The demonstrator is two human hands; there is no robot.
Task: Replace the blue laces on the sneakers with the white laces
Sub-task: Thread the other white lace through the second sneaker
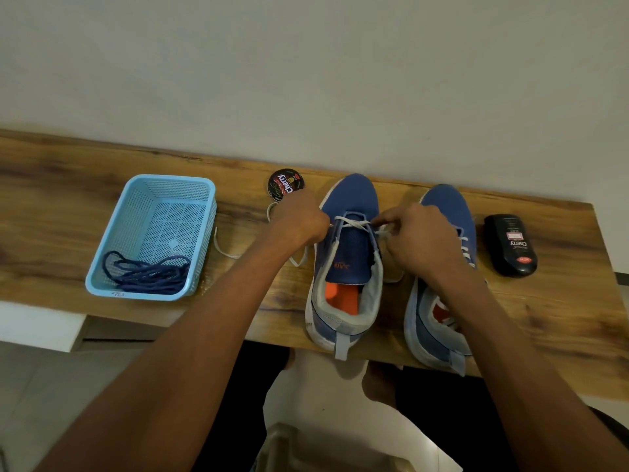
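Two blue sneakers stand side by side on the wooden shelf [561, 301], toes toward the wall. The left sneaker [347, 267] has a white lace [350, 222] crossed through its lowest eyelets only. My left hand [299, 221] grips the lace's left end beside the shoe, and slack trails over the wood toward the basket. My right hand [418, 238] pinches the lace's right end at the eyelets. The right sneaker [442, 267], partly under my right forearm, shows white lacing along its far side. The blue laces [149, 274] lie heaped in the light blue basket [112, 233].
A round black shoe polish tin [285, 184] sits by the wall behind my left hand. A black polish bottle [510, 245] lies to the right of the right sneaker. The shelf's front edge runs just under the sneakers' heels.
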